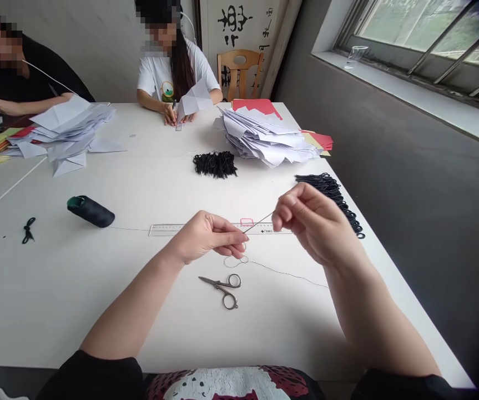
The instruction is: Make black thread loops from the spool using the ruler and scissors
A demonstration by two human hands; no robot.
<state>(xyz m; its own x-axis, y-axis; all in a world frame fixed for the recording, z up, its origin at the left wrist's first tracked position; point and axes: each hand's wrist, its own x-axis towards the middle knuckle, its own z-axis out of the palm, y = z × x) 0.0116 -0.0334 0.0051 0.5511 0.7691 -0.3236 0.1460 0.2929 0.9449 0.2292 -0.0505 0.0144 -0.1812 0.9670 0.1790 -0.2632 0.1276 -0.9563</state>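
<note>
**Two hands at a needle and thread, seen from the head-worn camera.** The right hand [312,222] pinches a thin steel needle [259,222] between thumb and fingertips, with the point directed toward the left hand [210,236]. The left hand's thumb and fingers are pressed together on a fine dark thread [289,276], which falls into a small loop [235,261] on the white bench [43,294] and trails off to the right.

**Surroundings.** Small scissors [225,290] lie just below the loop. A clear ruler [218,229] lies directly beneath both hands, and a small pink rectangle [246,222] sits against it. To the left stand a black thread spool [91,211] with a green end and a short black cord [28,230]. Ahead lie a bundle of black loops [215,164], a row of black loops [331,197] and a stack of folded white paper [266,136]. A co-worker's hands [176,115] across the bench hold a pen and folded paper.

**Edges and room.** The bench's right edge [406,311] runs close beside the right forearm. Open bench extends left of the left forearm and below the scissors.

**Writing.** The ruler bears tick marks, a printed arrow and small print too small to read. Black brush characters mark a wall hanging [235,25].
</note>
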